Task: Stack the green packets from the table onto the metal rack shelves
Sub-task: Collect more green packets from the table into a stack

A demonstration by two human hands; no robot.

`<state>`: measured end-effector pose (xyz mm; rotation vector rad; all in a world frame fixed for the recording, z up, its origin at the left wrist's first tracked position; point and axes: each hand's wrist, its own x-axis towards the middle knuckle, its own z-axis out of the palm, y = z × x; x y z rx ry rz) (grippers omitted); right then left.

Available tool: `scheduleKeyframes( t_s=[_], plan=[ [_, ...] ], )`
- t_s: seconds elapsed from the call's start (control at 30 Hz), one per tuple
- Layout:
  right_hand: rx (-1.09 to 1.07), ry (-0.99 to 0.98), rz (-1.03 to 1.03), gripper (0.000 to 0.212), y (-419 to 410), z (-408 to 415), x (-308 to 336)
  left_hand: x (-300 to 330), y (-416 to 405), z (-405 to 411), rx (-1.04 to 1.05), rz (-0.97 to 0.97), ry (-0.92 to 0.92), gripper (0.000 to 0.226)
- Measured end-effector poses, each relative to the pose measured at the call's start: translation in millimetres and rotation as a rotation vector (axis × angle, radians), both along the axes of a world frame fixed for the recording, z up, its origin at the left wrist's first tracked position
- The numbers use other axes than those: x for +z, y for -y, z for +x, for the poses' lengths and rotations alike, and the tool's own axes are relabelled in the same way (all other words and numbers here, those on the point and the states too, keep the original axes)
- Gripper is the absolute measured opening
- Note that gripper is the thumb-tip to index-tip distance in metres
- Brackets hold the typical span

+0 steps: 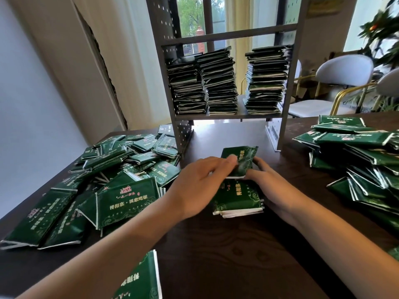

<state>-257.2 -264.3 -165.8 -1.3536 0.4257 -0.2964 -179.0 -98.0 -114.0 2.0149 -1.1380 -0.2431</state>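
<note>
A small stack of green packets (237, 200) lies on the dark table (216, 255) in front of the metal rack (226, 116). One green packet (241, 157) is tilted up on top of that stack, pinched between both hands. My left hand (198, 180) grips its left edge with the fingers closed on it. My right hand (269, 182) holds its right side and rests against the stack. The rack's lower shelf carries three tall stacks of packets (218, 83).
Loose green packets lie heaped at the left (112, 180) and at the right (362, 160) of the table. Another packet (140, 279) sits at the near edge. White chairs (336, 83) stand behind the table at the right.
</note>
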Motion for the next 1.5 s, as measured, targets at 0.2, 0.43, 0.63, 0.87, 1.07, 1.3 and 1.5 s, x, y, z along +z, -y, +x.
scheduleKeyframes(
  t_s=[0.2,0.43,0.63,0.87,1.07,1.3,1.5],
  plan=[
    [0.008,0.041,0.015,0.046,-3,-3,8,-2,9,1,0.183,0.062,-0.077,0.047],
    [-0.024,0.055,0.044,0.035,-7,-5,10,-15,27,1,0.153,-0.08,-0.733,0.033],
    [-0.029,0.069,0.089,0.043,-7,-9,15,-17,30,7,0.153,-0.265,-0.782,0.039],
    [-0.026,0.249,-0.094,0.094,-5,-9,16,-26,21,6,0.02,-0.347,-0.387,0.1],
    [0.036,0.192,-0.114,0.104,-9,-12,15,-41,20,1,-0.02,-0.277,-0.435,0.096],
    [-0.042,0.101,-0.158,0.071,-6,-11,18,-31,18,14,-0.007,-0.142,-0.492,0.056],
    [0.016,-0.067,0.008,0.042,-5,-10,19,-10,7,25,-0.023,0.154,-0.473,0.041]
  ],
)
